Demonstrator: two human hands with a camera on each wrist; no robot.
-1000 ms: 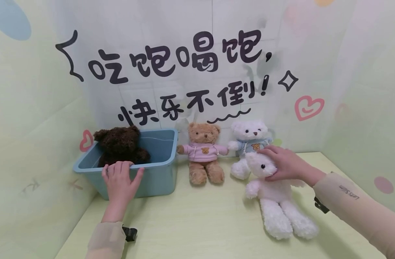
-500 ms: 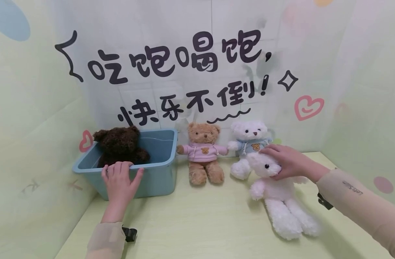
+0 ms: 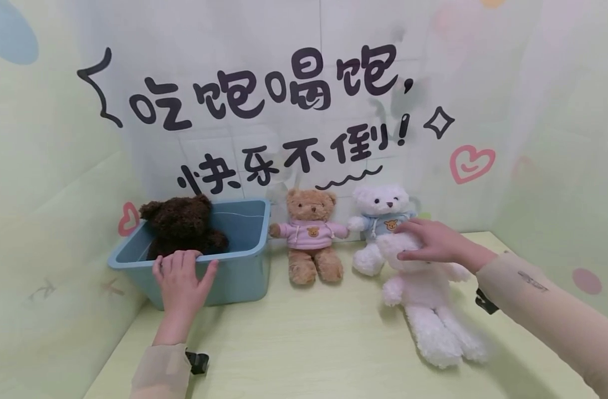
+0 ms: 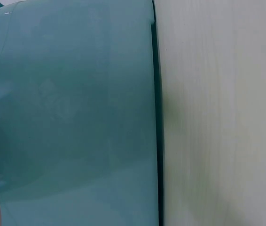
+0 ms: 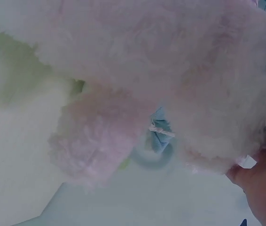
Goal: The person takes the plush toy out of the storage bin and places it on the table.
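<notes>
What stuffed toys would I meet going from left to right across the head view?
Dark brown bear in the blue bin, tan bear in pink, white bear in blue, undressed white plush toy held by the right hand.

A pale backdrop (image 3: 224, 39) bearing two lines of dark Chinese characters (image 3: 311, 79) and a pink heart (image 3: 472, 164) faces me across a light wood-grained table (image 3: 308, 338), flanked by a pale green left wall (image 3: 44, 210) with a blue oval (image 3: 8, 30) and a right wall (image 3: 548, 205) with a purple spot (image 3: 587, 281), in soft light.
</notes>
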